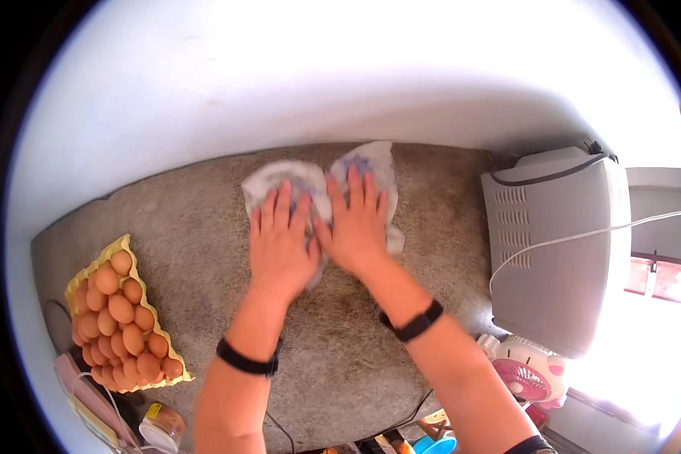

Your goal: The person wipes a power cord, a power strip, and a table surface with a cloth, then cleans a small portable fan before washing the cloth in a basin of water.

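A whitish cloth with purple patches (287,172) lies spread on the grey concrete-like counter (189,212), close to the wall. My left hand (281,242) presses flat on its left part, fingers spread. On the right part of the cloth, my right hand (357,227) also lies flat with its fingers apart. The thumbs nearly meet in the middle. Whether the cloth is one piece or two cannot be told, as my hands cover its centre. Each wrist wears a black band.
A yellow tray (175,356) of brown eggs (121,309) stands at the left. On the right sits a grey boxy appliance (552,250) with vents and cords, and a pink-and-white fan (526,374) below it. A jar (163,425) is at the lower left, a blue bowl (436,445) at the bottom.
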### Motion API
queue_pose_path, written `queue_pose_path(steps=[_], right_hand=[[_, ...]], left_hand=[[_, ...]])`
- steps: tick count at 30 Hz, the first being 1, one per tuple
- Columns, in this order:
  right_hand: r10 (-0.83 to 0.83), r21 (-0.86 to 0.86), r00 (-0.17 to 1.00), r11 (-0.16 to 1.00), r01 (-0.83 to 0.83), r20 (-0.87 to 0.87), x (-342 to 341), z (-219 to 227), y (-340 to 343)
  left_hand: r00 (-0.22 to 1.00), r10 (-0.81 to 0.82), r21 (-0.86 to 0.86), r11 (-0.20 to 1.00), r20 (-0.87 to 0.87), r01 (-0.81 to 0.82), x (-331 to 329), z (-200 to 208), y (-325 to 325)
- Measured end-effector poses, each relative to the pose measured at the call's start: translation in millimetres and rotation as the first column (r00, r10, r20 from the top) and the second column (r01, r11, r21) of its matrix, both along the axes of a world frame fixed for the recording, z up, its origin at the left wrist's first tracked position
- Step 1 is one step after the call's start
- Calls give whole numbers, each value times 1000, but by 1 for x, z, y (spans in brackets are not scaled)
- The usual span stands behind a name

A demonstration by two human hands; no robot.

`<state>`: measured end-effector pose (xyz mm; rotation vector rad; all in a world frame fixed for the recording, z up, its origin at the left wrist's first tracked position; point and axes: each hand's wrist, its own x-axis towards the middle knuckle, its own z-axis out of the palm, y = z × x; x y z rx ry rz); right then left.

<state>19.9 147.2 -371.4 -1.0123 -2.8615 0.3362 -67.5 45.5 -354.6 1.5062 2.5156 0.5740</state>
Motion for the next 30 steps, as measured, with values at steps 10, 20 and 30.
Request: queue_pose_path(steps=[10,20,30], right_hand=[[-127,4,992,992,127,25,-43,14,16],[155,-120,987,982,-148,52,56,28,-49],[-11,101,994,995,21,-106,-29,0,4]], left_hand=[[999,26,-15,1000,-40,-27,-37,4,11],[982,-96,-136,984,160,119,45,20,-79],[978,36,38,999,-205,-29,-26,-8,5]])
